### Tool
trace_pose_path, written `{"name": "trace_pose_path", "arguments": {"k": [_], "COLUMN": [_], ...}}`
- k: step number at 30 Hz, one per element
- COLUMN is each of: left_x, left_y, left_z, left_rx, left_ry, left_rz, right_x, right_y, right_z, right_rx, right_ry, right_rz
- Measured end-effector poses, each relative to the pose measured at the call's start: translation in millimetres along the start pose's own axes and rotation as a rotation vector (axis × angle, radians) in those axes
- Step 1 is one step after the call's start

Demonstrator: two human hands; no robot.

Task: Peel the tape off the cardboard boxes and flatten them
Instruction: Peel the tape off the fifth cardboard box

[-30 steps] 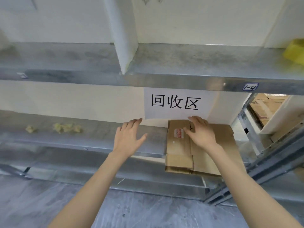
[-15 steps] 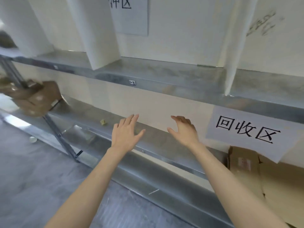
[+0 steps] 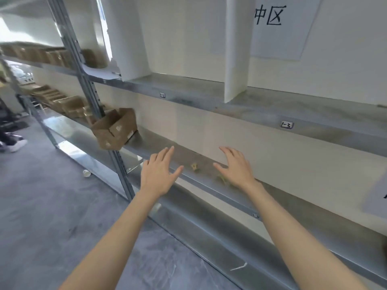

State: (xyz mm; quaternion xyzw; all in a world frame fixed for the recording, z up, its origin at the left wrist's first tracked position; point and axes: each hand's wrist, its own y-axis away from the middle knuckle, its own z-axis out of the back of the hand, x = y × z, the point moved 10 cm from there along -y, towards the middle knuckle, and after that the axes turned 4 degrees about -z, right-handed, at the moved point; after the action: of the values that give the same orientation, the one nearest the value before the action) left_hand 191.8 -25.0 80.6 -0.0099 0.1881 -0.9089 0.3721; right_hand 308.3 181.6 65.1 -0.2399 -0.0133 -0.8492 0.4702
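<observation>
both hands are bare and empty, fingers straight and spread, held apart over the front edge of the middle shelf (image 3: 155,143) of a metal rack. the left hand (image 3: 159,176) hovers palm down near the rack's upright post (image 3: 88,86); the right hand (image 3: 236,166) hangs just beside two crumpled scraps of yellowish tape (image 3: 194,167) lying on the shelf.

a second ago the right hand pressed a flattened carton under a paper sign, and that carton has since slipped out of view as the head swung left; only a corner of a sign (image 3: 377,195) shows at the right edge. an open cardboard box (image 3: 115,129), a blur at the far left half a second ago, now sits tilted at the shelf's left end against the post, flaps up, well apart from both hands.

more brown cartons (image 3: 69,105) fill the next bay beyond the post. another paper sign (image 3: 278,28) hangs above the upper shelf (image 3: 272,109), beside a white divider (image 3: 236,59). a paper cup (image 3: 86,173) lies on the grey floor (image 3: 52,206).
</observation>
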Motion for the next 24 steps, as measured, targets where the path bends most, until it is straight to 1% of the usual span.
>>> {"name": "trace_pose_path", "arguments": {"k": [6,11,15,19,24], "left_x": [80.6,126.1,161.4,211.7,276.5], "left_y": [-18.8,-48.3,-79.6,-117.4,-167.3], "left_z": [5.4,-2.2,-8.5,-22.9,-43.8], "left_rx": [-0.045,-0.061,-0.079,-0.089,-0.062], "left_ry": [0.01,0.026,0.021,0.021,0.002], "left_rz": [0.083,0.116,0.127,0.152,0.187], "right_x": [57.4,98.6,134.4,170.0,209.5], "right_y": [-42.2,-91.4,-138.3,-189.3,-252.0], "right_z": [-37.6,-75.1,-104.1,-138.1,-174.4], "right_rx": [0.041,0.136,0.137,0.161,0.195], "right_ry": [0.005,-0.026,-0.04,-0.082,-0.122], "right_rz": [0.067,0.142,0.195,0.223,0.241]}}
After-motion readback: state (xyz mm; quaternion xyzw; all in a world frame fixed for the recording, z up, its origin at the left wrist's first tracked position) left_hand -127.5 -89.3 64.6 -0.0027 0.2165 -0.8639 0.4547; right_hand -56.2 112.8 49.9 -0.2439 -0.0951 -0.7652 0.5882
